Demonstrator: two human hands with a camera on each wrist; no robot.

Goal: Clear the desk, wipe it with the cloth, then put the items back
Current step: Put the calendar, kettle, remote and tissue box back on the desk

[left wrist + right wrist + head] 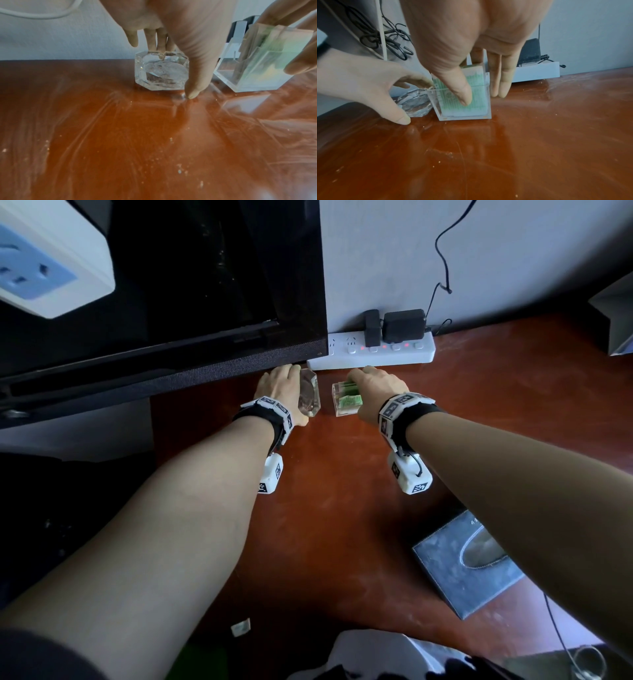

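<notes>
The left hand (279, 385) reaches down over a faceted glass ashtray (161, 71) that sits on the reddish-brown desk (342, 525); its fingers (157, 39) curl over the far rim and the thumb comes down at the near corner, its tip touching the desk top, so the hand grips the ashtray from above; just beside it, a narrow gap apart, stands a clear square acrylic box (464, 102) with green packets upright inside; the right hand (373, 390) pinches this box, thumb pressed flat on the near wall and fingers (503, 81) straight down behind the far wall; whether the box is lifted slightly or rests flat is hard to tell through the blur; both items lie near the back edge of the desk, right in front of a white power strip (376, 352) along the wall and by the corner of a black monitor (205, 302); a grey tissue box (455, 563) sits nearer the person, partly under the right forearm; pale dust streaks and crumbs mark the desk.
</notes>
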